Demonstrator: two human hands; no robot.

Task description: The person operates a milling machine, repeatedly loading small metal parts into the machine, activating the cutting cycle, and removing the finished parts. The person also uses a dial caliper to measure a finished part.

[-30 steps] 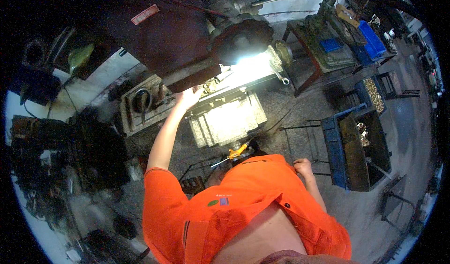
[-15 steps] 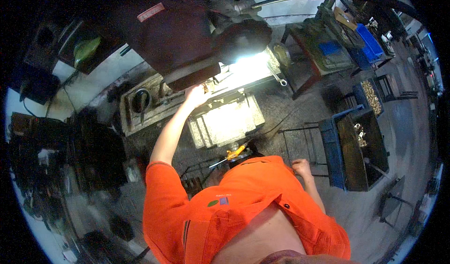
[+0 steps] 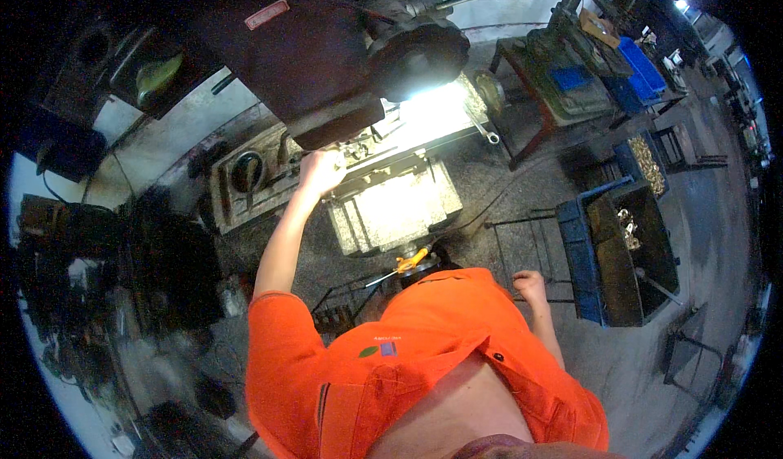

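Note:
My left hand is at the near edge of the long metal machine table, just below the dark machine head. Its fingers are curled closed, and whatever they may hold is hidden from view. Small metal fittings lie on the table right beside the fingers. Down at my right side, away from the machine, hangs my right hand, its fingers curled in with nothing visible in them. A yellow-handled tool with a thin metal tube rests in front of my waist, under the brightly lit metal block.
A wrench sticks out at the table's right end, under a bright lamp. To my right stand a blue crate, a dark tray with metal parts, and a bin of small brass-coloured pieces. A workbench stands beyond.
My left hand has moved a little to the left along the table edge, away from the small fittings. The right hand stays by my side, nearly unmoved.

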